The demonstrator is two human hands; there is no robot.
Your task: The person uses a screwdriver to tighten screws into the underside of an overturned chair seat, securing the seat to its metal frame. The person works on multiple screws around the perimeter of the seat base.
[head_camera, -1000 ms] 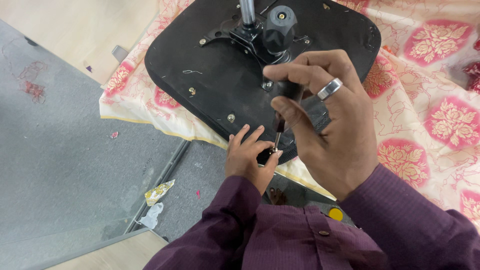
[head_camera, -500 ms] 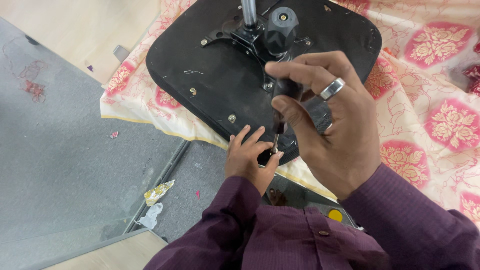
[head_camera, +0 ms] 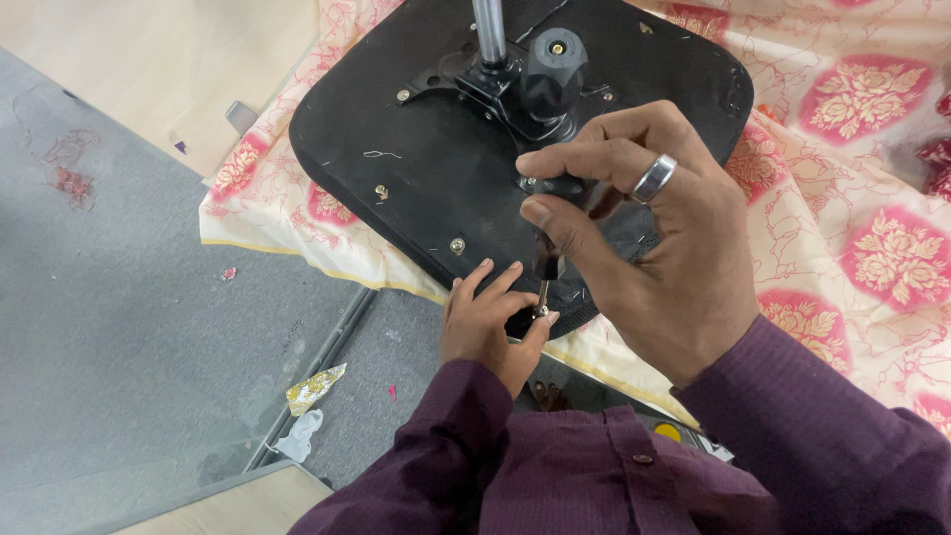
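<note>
A black chair seat (head_camera: 426,159) lies upside down on a patterned cloth, its metal post (head_camera: 488,30) and black knob (head_camera: 553,59) sticking up. My right hand (head_camera: 644,238), with a silver ring, is shut on a screwdriver (head_camera: 550,258) whose dark handle sits in my fingers and whose tip points down at the seat's near edge. My left hand (head_camera: 490,327) rests at that edge, fingertips pinching a small screw (head_camera: 542,311) under the screwdriver tip. Other screws (head_camera: 457,245) show in the seat's underside.
The cream cloth with red flower prints (head_camera: 872,248) covers the surface under the seat. Grey carpet (head_camera: 119,297) lies to the left, with a gold wrapper scrap (head_camera: 315,386) and a white scrap (head_camera: 299,436) beside a floor rail. Pale wooden flooring (head_camera: 149,59) shows at top left.
The view has shifted slightly. My right hand has turned a little on the screwdriver handle, and my left hand stays at the seat edge.
</note>
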